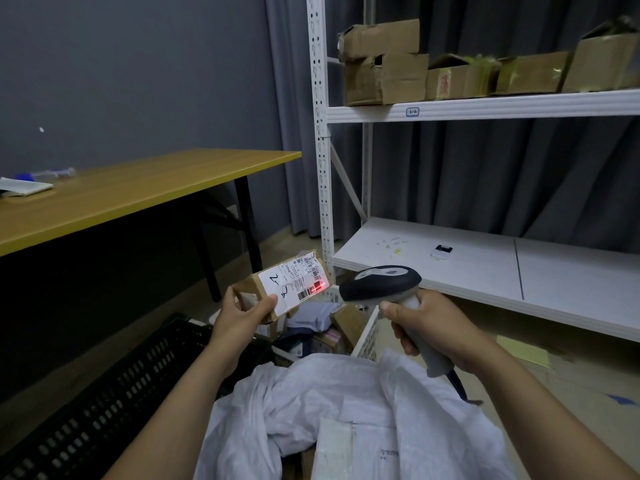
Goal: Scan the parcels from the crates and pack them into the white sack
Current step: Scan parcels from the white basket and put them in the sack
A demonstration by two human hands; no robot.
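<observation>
My left hand grips a small cardboard parcel by its near end, label side up. A red scan line glows on the barcode at the label's right edge. My right hand holds a grey and black barcode scanner by its handle, its head close to the parcel's right end. Below both hands the white sack lies open, with a flat packet inside it. Beyond the sack a white crate holds several parcels. A black crate stands to its left.
A white metal shelf rack fills the right, with several worn cardboard boxes on its upper board. A wooden table with black legs stands at the left. Grey curtains hang behind. Yellow paper lies on the floor at the right.
</observation>
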